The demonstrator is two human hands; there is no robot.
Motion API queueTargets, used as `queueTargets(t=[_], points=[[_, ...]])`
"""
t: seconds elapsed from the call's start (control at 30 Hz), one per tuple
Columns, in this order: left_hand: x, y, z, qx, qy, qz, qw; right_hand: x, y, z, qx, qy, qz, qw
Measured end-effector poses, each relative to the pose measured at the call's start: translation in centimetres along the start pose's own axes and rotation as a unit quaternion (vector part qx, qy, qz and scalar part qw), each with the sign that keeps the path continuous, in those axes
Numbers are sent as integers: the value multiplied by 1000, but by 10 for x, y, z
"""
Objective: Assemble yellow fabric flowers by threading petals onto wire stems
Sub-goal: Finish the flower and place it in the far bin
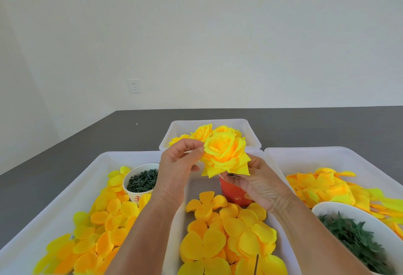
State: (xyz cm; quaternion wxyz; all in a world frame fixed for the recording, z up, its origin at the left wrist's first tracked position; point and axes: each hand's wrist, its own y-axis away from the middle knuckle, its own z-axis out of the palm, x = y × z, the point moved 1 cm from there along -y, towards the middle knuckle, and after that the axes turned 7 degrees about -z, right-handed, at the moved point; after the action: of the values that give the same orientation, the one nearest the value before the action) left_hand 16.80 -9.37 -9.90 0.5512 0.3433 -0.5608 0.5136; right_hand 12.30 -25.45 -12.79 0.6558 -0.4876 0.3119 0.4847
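- Head view: a full yellow fabric rose [225,157] was held up above the white plastic middle tray [174,231]. The left hand [177,169] pinched its outer petals; the right hand [257,184] gripped it from beneath.
- The right hand partly hid a red paper cup [234,195] behind it.
- Loose yellow fabric petals [226,231] filled the tray below.
- A white paper cup of dark green pegs [141,181] stood left; finished yellow roses [201,133] lay in the far white tray [248,130]; a white bowl of green leaves [353,235] sat right.
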Motion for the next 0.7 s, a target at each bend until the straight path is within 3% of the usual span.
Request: queueTargets(t=[0.27, 0.4, 0.57, 0.7], points=[[-3, 0, 3, -5, -38, -7, 999, 2, -3, -3, 10, -3, -4, 1000], [-1, 0, 3, -5, 32, -30, 999, 2, -5, -5, 15, -25, -8, 1000], [-1, 3, 2, -14, -4, -13, 1000, 2, -6, -7, 23, -62, -13, 998], [-2, 1, 2, -12, -26, 7, 1000, 3, -5, -6, 20, -21, -12, 999]])
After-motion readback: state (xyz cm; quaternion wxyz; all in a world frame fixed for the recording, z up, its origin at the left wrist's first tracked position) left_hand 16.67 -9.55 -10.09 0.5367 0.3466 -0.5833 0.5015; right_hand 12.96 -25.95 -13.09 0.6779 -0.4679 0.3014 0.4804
